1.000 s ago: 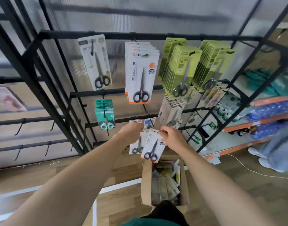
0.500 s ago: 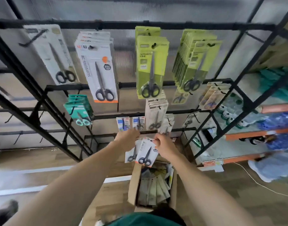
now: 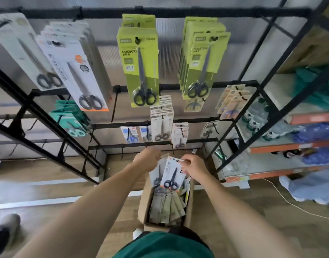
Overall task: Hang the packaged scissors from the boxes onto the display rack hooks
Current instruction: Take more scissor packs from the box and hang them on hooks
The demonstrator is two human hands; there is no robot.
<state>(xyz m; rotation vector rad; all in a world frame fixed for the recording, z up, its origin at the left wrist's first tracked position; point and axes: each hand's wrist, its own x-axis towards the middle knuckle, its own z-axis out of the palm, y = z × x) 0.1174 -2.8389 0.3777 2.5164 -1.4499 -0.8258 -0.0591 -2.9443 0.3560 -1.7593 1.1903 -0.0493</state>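
My right hand (image 3: 192, 166) pinches the top of a small white scissors pack (image 3: 171, 174) with black handles and an orange edge. My left hand (image 3: 148, 158) grips the top of further small packs (image 3: 154, 175) just behind it. Both hands hover above an open cardboard box (image 3: 144, 203) filled with several more packs. The black display rack (image 3: 160, 144) stands in front of me; its lowest bar with bare hooks runs just above my hands. Green, white and teal scissors packs hang on the higher hooks.
Orange-edged shelves (image 3: 283, 148) with bottles and blue bags stand to the right. A person's shoe and trouser leg (image 3: 309, 185) are at the right, another shoe (image 3: 3, 229) at the lower left. A white cable (image 3: 283, 198) runs across the wooden floor.
The camera view has tilted and shifted, so the rack appears larger and further left. My hands with the packs have stayed just below the lowest bar, over the box.
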